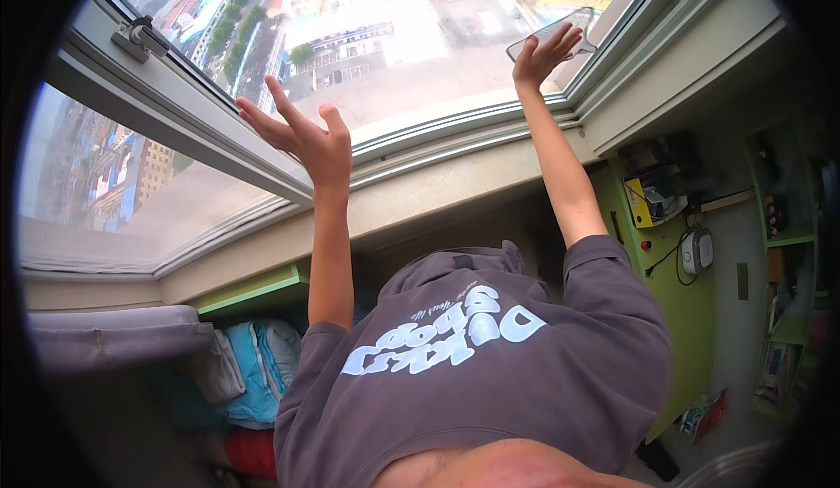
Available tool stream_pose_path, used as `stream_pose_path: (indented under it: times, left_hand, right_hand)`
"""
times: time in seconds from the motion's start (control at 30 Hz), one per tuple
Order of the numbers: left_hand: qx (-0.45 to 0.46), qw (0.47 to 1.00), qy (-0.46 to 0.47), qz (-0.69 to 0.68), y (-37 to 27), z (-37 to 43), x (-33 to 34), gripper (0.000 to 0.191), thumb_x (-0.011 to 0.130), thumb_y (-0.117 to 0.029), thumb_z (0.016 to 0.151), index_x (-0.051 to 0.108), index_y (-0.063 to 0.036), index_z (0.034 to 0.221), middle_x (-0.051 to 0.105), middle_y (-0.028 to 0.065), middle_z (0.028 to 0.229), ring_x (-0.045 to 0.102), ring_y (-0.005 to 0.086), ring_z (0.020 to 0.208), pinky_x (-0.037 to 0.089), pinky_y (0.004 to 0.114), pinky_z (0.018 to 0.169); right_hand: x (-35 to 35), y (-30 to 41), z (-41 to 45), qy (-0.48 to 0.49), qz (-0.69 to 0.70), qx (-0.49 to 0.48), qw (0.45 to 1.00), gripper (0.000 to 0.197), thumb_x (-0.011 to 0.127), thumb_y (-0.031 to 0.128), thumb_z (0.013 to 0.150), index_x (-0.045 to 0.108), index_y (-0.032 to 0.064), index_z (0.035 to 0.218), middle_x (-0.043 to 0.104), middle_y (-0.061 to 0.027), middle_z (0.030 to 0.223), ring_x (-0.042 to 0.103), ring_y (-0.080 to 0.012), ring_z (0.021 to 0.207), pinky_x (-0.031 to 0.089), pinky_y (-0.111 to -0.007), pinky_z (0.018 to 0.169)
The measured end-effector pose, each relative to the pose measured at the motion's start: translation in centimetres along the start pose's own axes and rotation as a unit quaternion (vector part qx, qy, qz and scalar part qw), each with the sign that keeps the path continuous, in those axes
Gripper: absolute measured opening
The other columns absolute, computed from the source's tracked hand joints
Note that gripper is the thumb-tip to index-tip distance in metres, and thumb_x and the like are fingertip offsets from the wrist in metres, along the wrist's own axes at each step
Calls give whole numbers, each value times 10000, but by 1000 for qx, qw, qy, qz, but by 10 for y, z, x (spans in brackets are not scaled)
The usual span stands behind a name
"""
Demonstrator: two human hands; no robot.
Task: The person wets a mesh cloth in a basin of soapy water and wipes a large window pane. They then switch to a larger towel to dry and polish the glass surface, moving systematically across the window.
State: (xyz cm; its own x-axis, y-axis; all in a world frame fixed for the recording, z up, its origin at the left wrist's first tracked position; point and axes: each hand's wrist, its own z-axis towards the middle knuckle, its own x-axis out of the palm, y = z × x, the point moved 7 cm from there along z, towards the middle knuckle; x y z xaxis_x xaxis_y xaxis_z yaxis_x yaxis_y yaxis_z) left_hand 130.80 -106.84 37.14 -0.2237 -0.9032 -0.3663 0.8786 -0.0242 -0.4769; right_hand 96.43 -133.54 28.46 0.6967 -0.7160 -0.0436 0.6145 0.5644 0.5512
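Note:
My left hand point(298, 133) is raised in front of the window frame, fingers spread, with nothing in it. My right hand point(546, 51) is raised at the window's upper right, fingers extended. A thin translucent piece with a dark rim point(584, 25) shows behind those fingers; whether it touches the hand or lies on the glass, I cannot tell. The window pane point(407, 94) spans the top of the view, with streets and buildings far below. A metal window handle point(140, 38) is fixed to the frame at the upper left.
The stone windowsill point(446, 189) runs below the frame. At lower left are a grey padded item point(118, 337) and folded blue bedding point(256, 370). To the right, a green panel point(682, 330) carries a white device with a cable point(697, 251), near green shelves point(791, 242).

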Motion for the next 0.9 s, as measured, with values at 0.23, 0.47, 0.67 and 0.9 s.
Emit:
stream_pose_path:
  times: [0.23, 0.47, 0.67, 0.9]
  left_hand:
    - [-38, 997, -10, -73, -8, 8, -1, 837, 633, -200, 794, 253, -91, 1532, -70, 289, 1588, -86, 407, 1490, 21, 531, 1170]
    - [-26, 996, -4, -84, -19, 7, 0, 860, 616, -218, 765, 254, -112, 1538, -75, 300, 1576, -116, 426, 1482, 0, 577, 1155]
    - [-21, 998, 0, -67, -22, 0, 2, 839, 594, -208, 776, 256, -112, 1538, -80, 295, 1580, -117, 424, 1483, -11, 560, 1161]
    - [44, 996, -17, -71, -45, 17, -16, 855, 605, -277, 800, 216, -122, 1545, -122, 295, 1573, -155, 429, 1473, -16, 570, 1154]
  right_hand:
    - [8, 6, -8, -114, -8, 102, 988, 785, 289, 617, 969, 178, 121, 1567, 68, -179, 1632, 57, -337, 1513, 11, -684, 1136]
    - [5, -28, -29, -63, -59, 52, 995, 847, 280, 660, 938, 200, 75, 1545, 107, -186, 1621, 39, -415, 1497, -17, -674, 1141]
    - [6, -45, -51, -24, -52, 123, 991, 819, 238, 652, 957, 61, 155, 1583, -69, -192, 1630, -48, -348, 1514, -51, -646, 1151]
    - [27, -19, -66, 112, -84, -208, 968, 839, 282, 721, 916, 105, 245, 1583, 1, -183, 1635, -16, -388, 1506, -18, -656, 1153]
